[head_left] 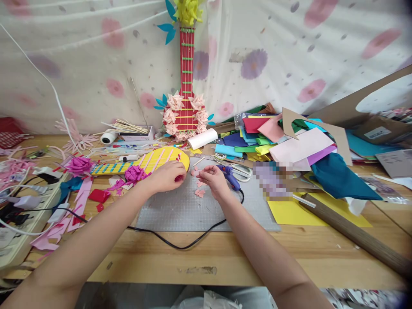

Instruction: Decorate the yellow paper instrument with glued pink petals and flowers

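My left hand [168, 176] is curled at the edge of a yellow paper guitar [161, 159] lying on the table, fingers pinched on a small red piece. My right hand [213, 179] hovers over the grey cutting mat [193, 206], fingertips pinched on a small pink paper petal. More pink petals [200, 192] lie on the mat between the hands. A magenta paper flower [134, 173] sits on the guitar beside my left wrist.
A blue glue gun [230, 176] lies right of my right hand, its black cord [180, 243] looping across the mat. Scissors [242, 171], a heap of coloured paper [289, 146], a wooden roller [350, 234] and an upright red guitar [186, 86] surround the mat.
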Available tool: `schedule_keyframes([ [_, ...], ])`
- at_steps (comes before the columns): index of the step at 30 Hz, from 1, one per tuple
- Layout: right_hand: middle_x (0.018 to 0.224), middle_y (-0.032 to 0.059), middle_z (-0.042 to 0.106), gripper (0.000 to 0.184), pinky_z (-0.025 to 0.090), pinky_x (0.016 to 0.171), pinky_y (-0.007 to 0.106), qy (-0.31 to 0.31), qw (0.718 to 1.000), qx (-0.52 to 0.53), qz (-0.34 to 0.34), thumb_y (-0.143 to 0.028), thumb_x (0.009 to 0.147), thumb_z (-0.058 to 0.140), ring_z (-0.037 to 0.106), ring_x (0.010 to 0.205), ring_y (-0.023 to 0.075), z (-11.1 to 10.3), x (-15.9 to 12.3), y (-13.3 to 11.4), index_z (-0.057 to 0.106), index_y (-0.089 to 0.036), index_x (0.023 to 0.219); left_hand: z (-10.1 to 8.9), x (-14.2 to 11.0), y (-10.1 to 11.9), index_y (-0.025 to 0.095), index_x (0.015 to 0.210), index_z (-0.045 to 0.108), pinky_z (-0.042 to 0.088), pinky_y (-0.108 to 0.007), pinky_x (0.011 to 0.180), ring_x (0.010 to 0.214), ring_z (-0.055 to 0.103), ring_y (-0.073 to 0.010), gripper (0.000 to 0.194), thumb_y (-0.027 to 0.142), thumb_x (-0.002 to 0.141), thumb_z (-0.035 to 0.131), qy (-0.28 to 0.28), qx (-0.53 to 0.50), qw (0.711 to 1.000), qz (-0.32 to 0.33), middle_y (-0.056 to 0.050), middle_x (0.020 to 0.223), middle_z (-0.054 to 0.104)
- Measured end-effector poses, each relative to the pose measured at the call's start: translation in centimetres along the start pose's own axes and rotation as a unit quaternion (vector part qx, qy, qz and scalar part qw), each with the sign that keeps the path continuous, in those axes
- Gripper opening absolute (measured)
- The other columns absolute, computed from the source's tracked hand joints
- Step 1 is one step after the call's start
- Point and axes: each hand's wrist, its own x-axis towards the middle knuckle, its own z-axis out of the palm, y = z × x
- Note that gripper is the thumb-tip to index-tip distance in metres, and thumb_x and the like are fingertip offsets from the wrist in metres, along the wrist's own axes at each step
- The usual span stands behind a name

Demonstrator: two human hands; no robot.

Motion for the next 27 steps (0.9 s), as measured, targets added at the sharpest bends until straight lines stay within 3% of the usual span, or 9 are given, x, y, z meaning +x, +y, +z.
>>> schedule_keyframes([
  [7, 0.063, -0.0033, 0.061, 0.038, 0.048, 0.057, 0.023, -0.003, 1.0, -0.01, 0.024, -0.023, 0.047, 0.073, 0.062, 0.059, 0.0108, 1.4, -0.8, 1.5, 0.043, -0.02, 0.07, -0.9, -0.4, -0.8, 0.018, 0.071, 0.058, 0.04, -0.027, 0.072, 0.079, 0.053, -0.0153, 0.012, 0.018, 0.073, 0.047, 0.002, -0.036, 0.999, -0.021, -0.003, 0.08, 0.06],
  [17, 0.059, -0.0071, 0.05, 0.03, 0.05, 0.053, 0.024, 0.034, 0.998, -0.039, -0.027, -0.024, 0.049, 0.067, 0.054, 0.055, 0.0084, 4.0, 0.1, 3.2, 0.042, -0.021, 0.066, -1.0, -0.4, -1.9, 0.018, 0.07, 0.058, 0.042, -0.024, 0.072, 0.076, 0.056, -0.0128, 0.008, 0.02, 0.071, 0.05, -0.001, -0.128, 0.991, -0.039, -0.001, 0.08, 0.063],
  [27, 0.056, -0.008, 0.044, 0.027, 0.051, 0.052, 0.025, 0.051, 0.995, -0.071, -0.041, -0.021, 0.053, 0.064, 0.048, 0.051, 0.0077, 4.9, -0.1, 3.6, 0.039, -0.022, 0.061, -1.0, -0.4, -2.0, 0.019, 0.071, 0.06, 0.043, -0.024, 0.074, 0.078, 0.056, -0.0129, 0.01, 0.023, 0.071, 0.051, -0.008, -0.127, 0.991, -0.05, 0.0, 0.082, 0.063],
])
